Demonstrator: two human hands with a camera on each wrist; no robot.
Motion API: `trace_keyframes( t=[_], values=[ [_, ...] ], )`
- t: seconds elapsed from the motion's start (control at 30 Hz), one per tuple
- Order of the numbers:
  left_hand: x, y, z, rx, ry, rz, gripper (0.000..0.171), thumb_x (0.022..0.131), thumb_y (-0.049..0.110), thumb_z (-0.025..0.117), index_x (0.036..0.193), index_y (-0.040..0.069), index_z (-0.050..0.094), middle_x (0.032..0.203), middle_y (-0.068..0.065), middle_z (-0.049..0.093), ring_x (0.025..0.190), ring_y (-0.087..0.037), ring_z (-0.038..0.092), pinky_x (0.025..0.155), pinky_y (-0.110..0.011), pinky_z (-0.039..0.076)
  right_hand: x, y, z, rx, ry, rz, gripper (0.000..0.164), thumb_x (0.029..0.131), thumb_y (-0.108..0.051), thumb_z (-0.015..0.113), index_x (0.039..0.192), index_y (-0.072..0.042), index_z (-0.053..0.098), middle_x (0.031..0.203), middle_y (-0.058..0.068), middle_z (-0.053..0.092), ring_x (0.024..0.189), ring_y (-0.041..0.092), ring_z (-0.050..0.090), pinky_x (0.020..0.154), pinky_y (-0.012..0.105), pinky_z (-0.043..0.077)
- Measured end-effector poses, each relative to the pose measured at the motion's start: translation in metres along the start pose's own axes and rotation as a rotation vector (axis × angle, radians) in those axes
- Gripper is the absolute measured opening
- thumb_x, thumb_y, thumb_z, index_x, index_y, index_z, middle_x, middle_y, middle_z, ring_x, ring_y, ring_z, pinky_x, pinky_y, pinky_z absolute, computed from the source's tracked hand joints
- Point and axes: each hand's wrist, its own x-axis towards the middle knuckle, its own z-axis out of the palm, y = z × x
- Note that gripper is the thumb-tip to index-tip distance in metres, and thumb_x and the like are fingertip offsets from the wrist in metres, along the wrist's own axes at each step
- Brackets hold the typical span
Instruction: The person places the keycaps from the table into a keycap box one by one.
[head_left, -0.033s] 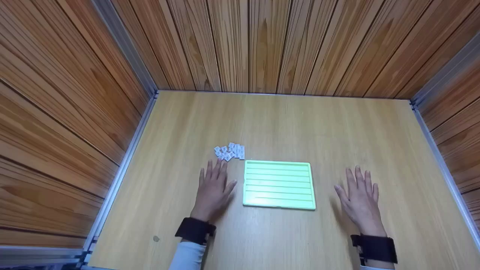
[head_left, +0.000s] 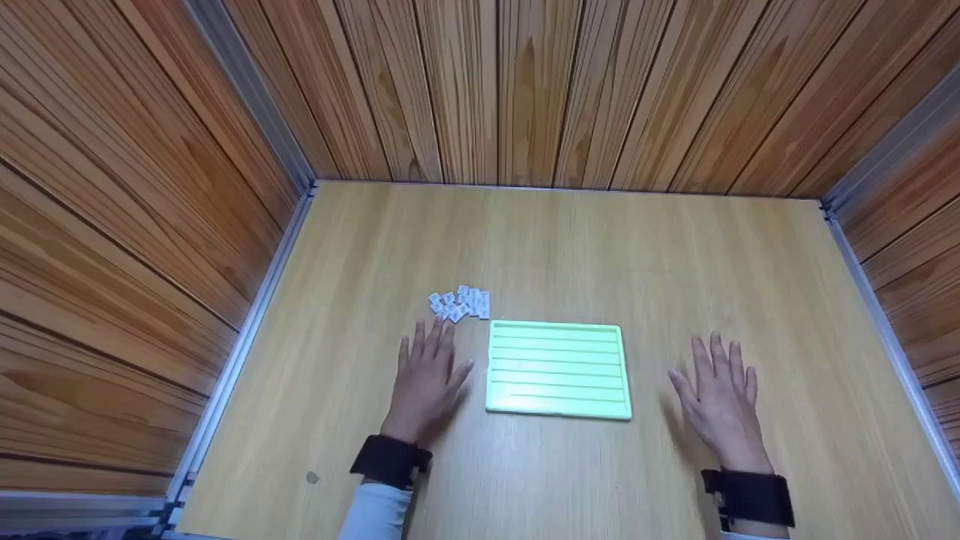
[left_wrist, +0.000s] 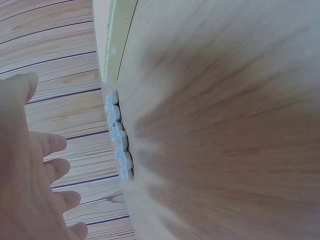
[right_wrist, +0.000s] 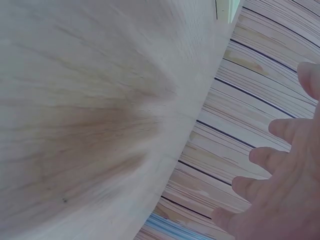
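A light green tray [head_left: 555, 384] with several raised ridges lies flat on the table between the two hands. Off its back left corner sits a cluster of small white tiles [head_left: 474, 302] with faint markings, some in tidy columns and some askew. My left hand [head_left: 426, 375] hovers palm down left of the tray, fingers spread, its fingertips just in front of the tiles in the head view. The left wrist view shows the tiles [left_wrist: 119, 135] beyond the fingers. Right of the tray my right hand [head_left: 720, 401] is also palm down over the table, fingers extended, holding nothing.
The wooden table [head_left: 600, 255] is bounded by plank walls, at the back [head_left: 525, 90], left and right, with grey metal rails [head_left: 247, 360] along the side edges. A dark round spot [head_left: 312, 477] marks the table's front left. Both wrists wear black bands [head_left: 391, 461].
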Motion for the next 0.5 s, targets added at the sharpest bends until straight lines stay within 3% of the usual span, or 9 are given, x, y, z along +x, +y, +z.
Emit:
trace_keyframes(
  t=[0.13,0.5],
  values=[
    [0.0,0.001,-0.001,0.008,-0.016,-0.017,0.074,0.103,0.055,0.043,0.159,0.009,0.031,0.165,-0.014,0.027,0.154,-0.037,0.014,0.122,-0.059,0.011,0.001,-0.002,0.001,-0.004,0.009,-0.011,0.07,0.107,-0.043,0.044,0.157,0.002,0.025,0.162,0.032,0.017,0.151,0.05,0.001,0.116,0.07,-0.002],
    [0.004,0.0,0.001,0.024,-0.063,-0.065,0.067,0.103,0.048,0.048,0.154,0.005,0.039,0.16,-0.016,0.037,0.149,-0.037,0.031,0.121,-0.054,0.023,0.002,-0.019,0.017,0.007,-0.012,-0.018,0.061,0.104,-0.032,0.055,0.147,0.009,0.041,0.142,0.035,0.045,0.133,0.052,0.038,0.105,0.066,0.034]
  ],
)
